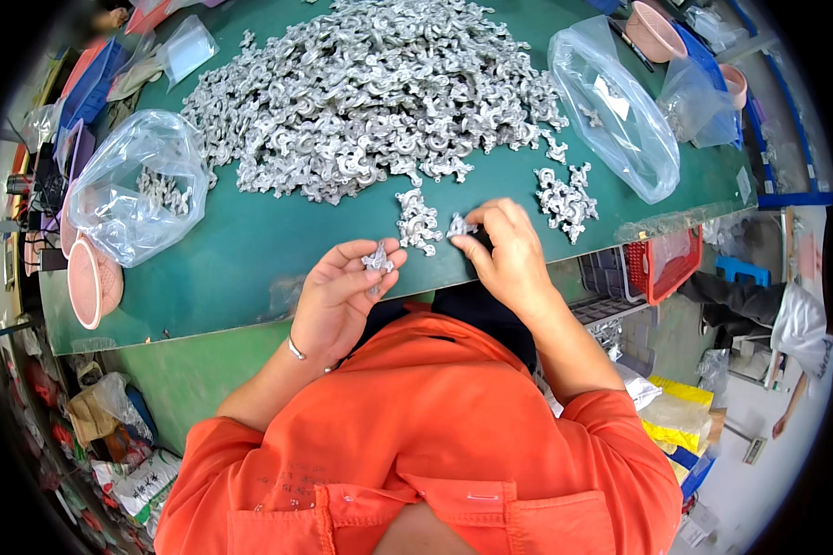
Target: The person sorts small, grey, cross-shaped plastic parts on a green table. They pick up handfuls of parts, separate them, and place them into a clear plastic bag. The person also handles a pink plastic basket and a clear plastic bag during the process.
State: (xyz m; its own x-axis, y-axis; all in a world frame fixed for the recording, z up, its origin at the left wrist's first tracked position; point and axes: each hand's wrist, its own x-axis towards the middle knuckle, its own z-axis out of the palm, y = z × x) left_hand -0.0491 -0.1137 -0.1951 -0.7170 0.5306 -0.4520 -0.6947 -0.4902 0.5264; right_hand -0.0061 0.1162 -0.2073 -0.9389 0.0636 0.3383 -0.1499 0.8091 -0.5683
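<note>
Mid-sort, apparently: left hand [342, 291] pinches a small silver casting [377, 258] at the green table [241, 250] edge, right hand [507, 250] pinches another piece [459, 226] beside a small cluster [419, 222]; next likely needs careful placing.

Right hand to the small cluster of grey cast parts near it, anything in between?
Nothing visible. The right hand already pinches one grey cast metal part beside the small cluster of grey cast metal parts; only bare green table mat lies between them.
</note>
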